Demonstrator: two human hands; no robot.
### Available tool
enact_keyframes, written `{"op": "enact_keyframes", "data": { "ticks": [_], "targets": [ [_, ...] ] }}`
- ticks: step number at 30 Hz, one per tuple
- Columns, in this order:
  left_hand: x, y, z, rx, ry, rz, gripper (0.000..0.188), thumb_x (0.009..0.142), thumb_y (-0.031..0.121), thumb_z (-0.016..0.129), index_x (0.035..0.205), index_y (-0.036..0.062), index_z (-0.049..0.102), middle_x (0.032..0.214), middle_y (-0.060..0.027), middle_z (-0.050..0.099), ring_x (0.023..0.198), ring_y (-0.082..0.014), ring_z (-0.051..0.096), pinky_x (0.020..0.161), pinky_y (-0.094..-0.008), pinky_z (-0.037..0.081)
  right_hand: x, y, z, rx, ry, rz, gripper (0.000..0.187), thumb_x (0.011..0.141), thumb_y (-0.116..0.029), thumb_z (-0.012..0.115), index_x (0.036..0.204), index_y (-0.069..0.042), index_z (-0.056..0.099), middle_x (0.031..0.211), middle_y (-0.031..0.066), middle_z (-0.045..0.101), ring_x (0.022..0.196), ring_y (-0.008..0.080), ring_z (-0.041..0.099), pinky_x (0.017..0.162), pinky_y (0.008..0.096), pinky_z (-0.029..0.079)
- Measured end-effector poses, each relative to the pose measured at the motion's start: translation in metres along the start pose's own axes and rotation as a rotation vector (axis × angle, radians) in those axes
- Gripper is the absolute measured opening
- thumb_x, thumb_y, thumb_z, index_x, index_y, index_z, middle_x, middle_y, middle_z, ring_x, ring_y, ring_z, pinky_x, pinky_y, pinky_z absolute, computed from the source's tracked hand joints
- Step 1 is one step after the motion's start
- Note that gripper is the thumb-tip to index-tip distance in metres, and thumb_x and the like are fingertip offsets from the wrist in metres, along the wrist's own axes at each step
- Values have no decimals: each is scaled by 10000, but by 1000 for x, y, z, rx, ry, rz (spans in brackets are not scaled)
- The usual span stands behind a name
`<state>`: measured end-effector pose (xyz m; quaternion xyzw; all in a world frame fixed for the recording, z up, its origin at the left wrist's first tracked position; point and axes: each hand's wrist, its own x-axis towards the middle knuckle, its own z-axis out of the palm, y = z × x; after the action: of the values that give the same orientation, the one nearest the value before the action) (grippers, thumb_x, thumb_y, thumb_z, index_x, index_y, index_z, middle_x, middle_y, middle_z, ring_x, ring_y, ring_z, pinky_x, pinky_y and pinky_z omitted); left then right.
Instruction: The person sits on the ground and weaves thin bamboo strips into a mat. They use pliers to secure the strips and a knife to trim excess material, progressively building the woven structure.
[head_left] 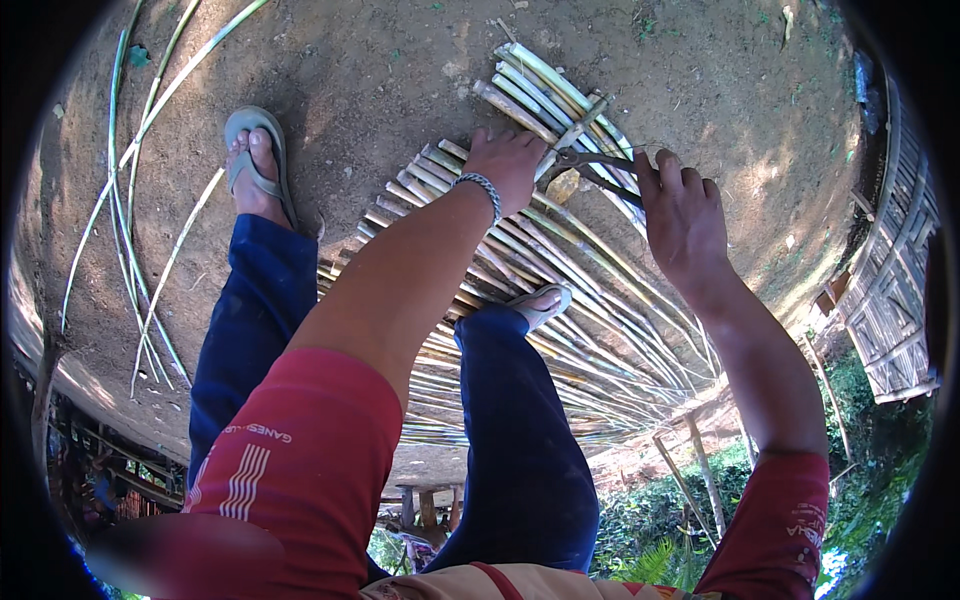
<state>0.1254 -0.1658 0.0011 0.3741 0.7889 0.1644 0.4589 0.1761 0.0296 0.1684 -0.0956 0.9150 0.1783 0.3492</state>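
Observation:
A row of long thin canes [600, 280] lies side by side on the ground, their thick ends toward the far side. A short crosspiece stick [581, 124] lies across them near those ends. My left hand [503, 172], with a braided bracelet at the wrist, is closed over the canes beside the near end of the crosspiece; its fingertips are partly hidden. My right hand [685, 210] grips the handles of dark metal pincers [598, 160]. Their jaws sit at the crosspiece, close to my left fingers. What the jaws bite on is too small to tell.
My sandalled left foot [262, 165] stands on bare dirt; my right foot [541, 304] is on the canes. Loose long canes [128, 200] lie at the left. A brown leaf-like piece [564, 186] lies below the pincers. A woven bamboo panel [890, 290] stands at the right.

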Motion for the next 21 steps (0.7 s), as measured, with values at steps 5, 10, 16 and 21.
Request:
{"op": "enact_keyframes", "data": {
  "ticks": [5,10,16,21],
  "targets": [
    [0,0,-1,-14,3,-5,555,855,207,715,1363,100,521,1300,-84,606,1253,-273,541,1050,-513,327,20,12,2,4,-162,34,402,975,-124,514,1377,-111,529,1099,99,625,1088,230,632,881,396,506],
    [3,-1,-3,-51,-1,-26,559,839,200,742,1347,104,530,1304,-93,609,1261,-281,536,1059,-523,319,35,44,28,149,-227,-11,396,971,-99,503,1360,-168,539,1135,87,644,1134,244,629,955,427,516],
    [5,2,-6,-40,7,-34,565,821,195,766,1330,109,537,1297,-88,616,1272,-277,529,1073,-539,306,55,67,56,261,-253,-83,438,929,-68,522,1343,-192,588,1117,77,653,1107,257,632,971,390,526],
    [6,4,-7,-20,5,-63,564,811,201,774,1318,117,544,1280,-78,624,1256,-267,537,1065,-532,311,64,75,74,309,-234,-127,492,892,-26,545,1344,-214,592,1104,71,658,1091,257,632,964,393,528]
  ]
}}
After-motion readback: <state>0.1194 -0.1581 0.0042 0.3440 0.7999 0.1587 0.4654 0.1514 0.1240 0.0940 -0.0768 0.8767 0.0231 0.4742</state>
